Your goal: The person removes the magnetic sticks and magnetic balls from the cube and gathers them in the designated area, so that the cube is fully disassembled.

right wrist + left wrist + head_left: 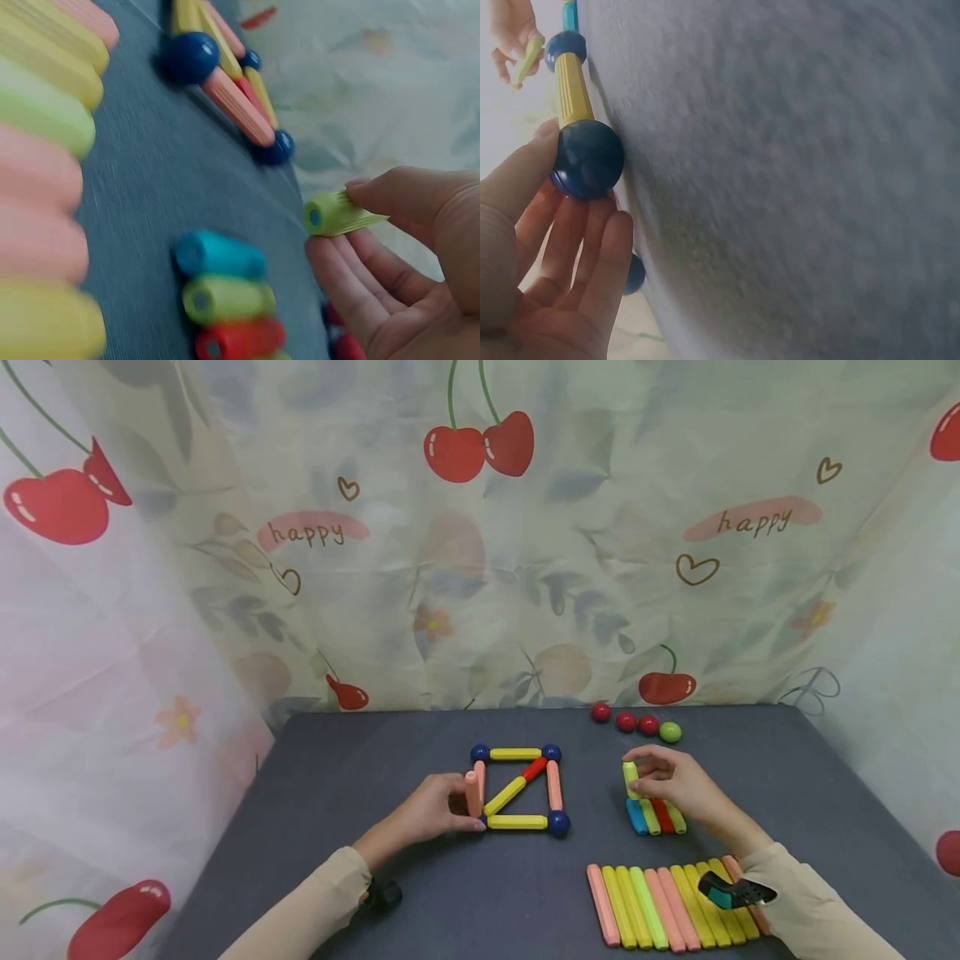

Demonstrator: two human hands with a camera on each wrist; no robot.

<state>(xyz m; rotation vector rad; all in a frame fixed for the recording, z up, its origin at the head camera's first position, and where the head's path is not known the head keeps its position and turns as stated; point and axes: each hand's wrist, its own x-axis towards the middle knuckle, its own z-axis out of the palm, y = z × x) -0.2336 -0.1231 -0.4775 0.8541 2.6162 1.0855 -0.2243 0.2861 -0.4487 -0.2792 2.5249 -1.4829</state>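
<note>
Hands well apart, you pinch something with each. Your left hand (438, 806), left of centre in the lower half of the head view, grips the dark blue ball (589, 160) at the near-left corner of the flat square (513, 788) of rods and balls. A pink rod (472, 793) stands nearly upright at that corner, right beside your left fingers. Your right hand (671, 781), right of centre, pinches a short light green rod (631, 779) between thumb and fingers, its long axis close to upright in the head view.

The relation that seems to count: the square lies to the left of your right hand, about level with it in the picture and well apart from the green rod, while your left hand is the nearer one, already touching it. The green rod roughly matches the pink rod's upright axis; the square's own rods lie flat.

Farther out, a row of short rods (662, 817) lies just below your right hand, longer rods (664, 906) fill the lower right, and red balls (626, 722) and a green ball (670, 732) sit above
</note>
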